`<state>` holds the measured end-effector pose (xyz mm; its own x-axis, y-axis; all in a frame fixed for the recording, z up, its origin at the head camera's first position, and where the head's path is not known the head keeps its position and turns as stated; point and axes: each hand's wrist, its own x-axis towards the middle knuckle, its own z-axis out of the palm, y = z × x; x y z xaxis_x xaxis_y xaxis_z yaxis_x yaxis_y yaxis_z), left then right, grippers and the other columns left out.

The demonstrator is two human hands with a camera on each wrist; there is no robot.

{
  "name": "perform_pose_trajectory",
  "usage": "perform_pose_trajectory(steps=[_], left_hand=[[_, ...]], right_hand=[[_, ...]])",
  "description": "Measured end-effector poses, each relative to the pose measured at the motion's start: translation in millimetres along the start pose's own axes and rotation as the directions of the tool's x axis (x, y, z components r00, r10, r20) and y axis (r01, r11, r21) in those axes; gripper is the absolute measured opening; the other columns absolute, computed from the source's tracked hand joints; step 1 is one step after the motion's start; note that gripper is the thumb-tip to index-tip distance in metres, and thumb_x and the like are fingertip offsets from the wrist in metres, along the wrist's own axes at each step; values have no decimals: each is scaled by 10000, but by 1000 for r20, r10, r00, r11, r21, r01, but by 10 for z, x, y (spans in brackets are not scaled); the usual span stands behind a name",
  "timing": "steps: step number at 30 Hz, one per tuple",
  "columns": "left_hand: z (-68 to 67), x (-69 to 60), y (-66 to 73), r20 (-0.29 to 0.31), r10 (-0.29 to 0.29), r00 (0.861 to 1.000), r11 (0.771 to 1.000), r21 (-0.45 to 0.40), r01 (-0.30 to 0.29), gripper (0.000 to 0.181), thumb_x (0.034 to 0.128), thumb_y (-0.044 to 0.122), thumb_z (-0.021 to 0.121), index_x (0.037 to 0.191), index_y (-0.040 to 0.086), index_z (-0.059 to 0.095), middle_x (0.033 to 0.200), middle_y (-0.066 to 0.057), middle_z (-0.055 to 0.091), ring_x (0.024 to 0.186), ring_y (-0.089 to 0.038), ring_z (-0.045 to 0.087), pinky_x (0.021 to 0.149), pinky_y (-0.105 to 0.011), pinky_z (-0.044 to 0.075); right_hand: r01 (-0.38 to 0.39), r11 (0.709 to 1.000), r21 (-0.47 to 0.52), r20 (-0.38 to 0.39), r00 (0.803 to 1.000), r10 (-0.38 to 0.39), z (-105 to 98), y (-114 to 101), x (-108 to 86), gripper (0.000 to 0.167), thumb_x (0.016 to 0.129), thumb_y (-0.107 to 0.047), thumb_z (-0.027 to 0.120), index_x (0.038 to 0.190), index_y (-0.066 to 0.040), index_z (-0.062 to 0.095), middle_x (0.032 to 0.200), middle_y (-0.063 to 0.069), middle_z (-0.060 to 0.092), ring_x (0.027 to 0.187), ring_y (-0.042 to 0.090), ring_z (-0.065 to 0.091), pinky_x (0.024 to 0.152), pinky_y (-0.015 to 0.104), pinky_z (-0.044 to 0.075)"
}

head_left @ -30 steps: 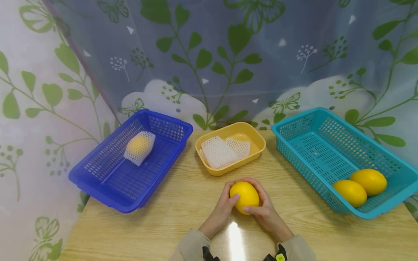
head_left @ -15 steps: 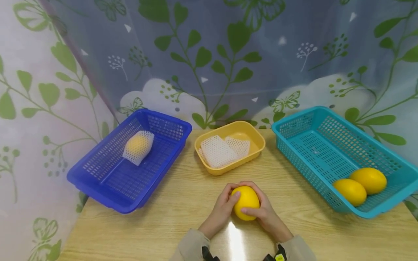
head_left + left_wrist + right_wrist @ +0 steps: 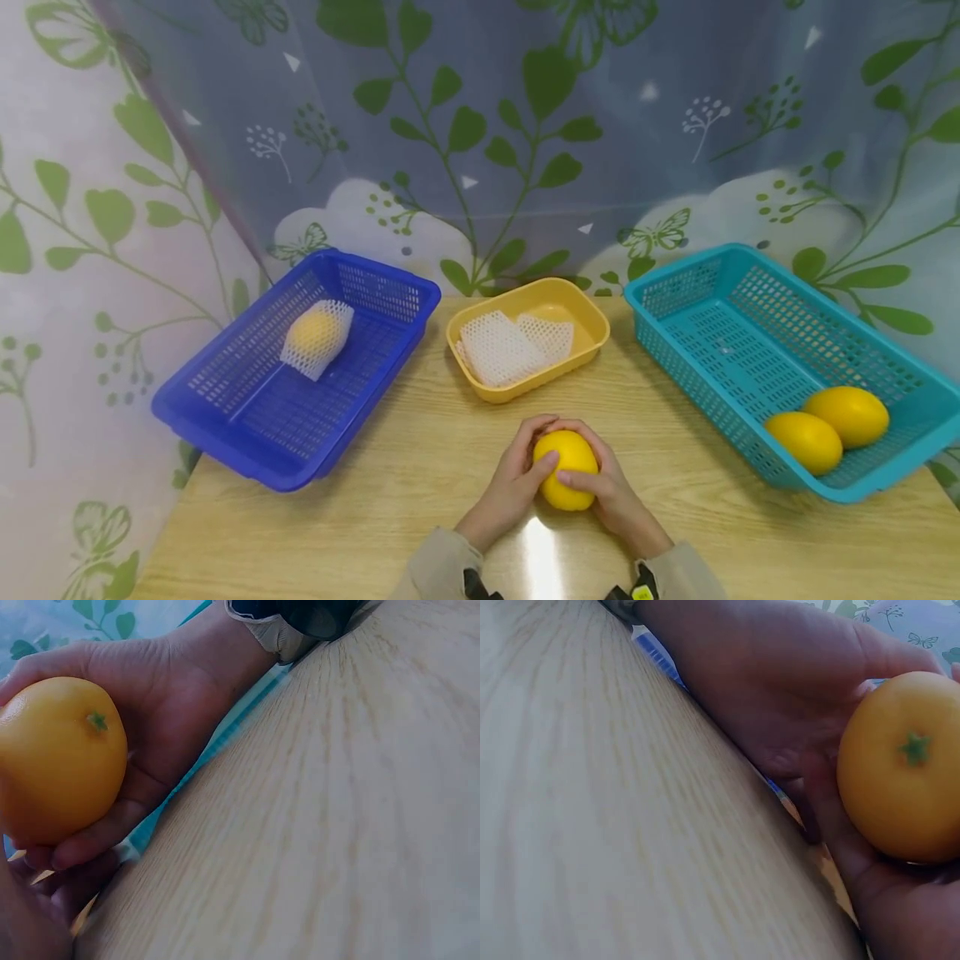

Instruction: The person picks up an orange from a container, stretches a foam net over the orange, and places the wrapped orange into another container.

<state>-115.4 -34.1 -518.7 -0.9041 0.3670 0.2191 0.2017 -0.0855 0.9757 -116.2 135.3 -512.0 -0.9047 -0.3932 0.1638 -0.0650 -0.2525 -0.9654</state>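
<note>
A smooth yellow-orange orange [image 3: 567, 450] is held between both hands low over the table, in the middle of the head view. My left hand [image 3: 516, 473] cups its left side, thumb on top. The right hand [image 3: 613, 482] curls round the opposite side, its thumb also across the fruit. In the left wrist view a small green stem end shows on the orange [image 3: 60, 765]. The right wrist view shows a star-shaped green stem end on the orange [image 3: 896, 802]. Fingers behind the fruit are partly hidden.
Beyond the hands sits a yellow tray [image 3: 588, 358] with white foam net sleeves [image 3: 498, 350]. At left, a blue basket [image 3: 300, 446] holds one net-wrapped fruit [image 3: 317, 336]. On the right, a teal basket [image 3: 720, 350] holds two bare oranges [image 3: 846, 417].
The orange has shifted slightly toward me and turned a little in the hands. My left thumb has moved a bit lower across it. Baskets and tray stay put.
</note>
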Motion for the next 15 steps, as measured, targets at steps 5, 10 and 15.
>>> perform_pose_trajectory(steps=[5,10,15], left_hand=[[3,1,1,20,137,990,983,118,-138,360,1046,152,460,1403,134,506,1404,-43,501,1291,-212,465,1102,-388,347],[-20,-13,-12,81,155,985,974,157,-166,346,1061,230,424,1384,184,540,1468,-79,458,1372,-212,400,1151,-471,268],[-45,-23,-40,157,201,967,960,166,-226,543,969,346,612,1450,162,440,1536,-110,361,1421,-246,331,1157,-495,247]], right_hand=[[-65,997,38,-9,998,66,14,-6,-22,452,858,-84,585,1306,-67,533,1213,79,539,1062,198,524,880,316,479],[-129,986,104,26,992,127,26,-19,-28,367,904,-115,550,1267,-163,565,1161,54,550,1013,161,552,853,286,501],[-165,965,205,87,985,150,9,-14,-17,279,1033,-187,383,1250,-209,557,1123,6,566,966,113,575,815,256,521]])
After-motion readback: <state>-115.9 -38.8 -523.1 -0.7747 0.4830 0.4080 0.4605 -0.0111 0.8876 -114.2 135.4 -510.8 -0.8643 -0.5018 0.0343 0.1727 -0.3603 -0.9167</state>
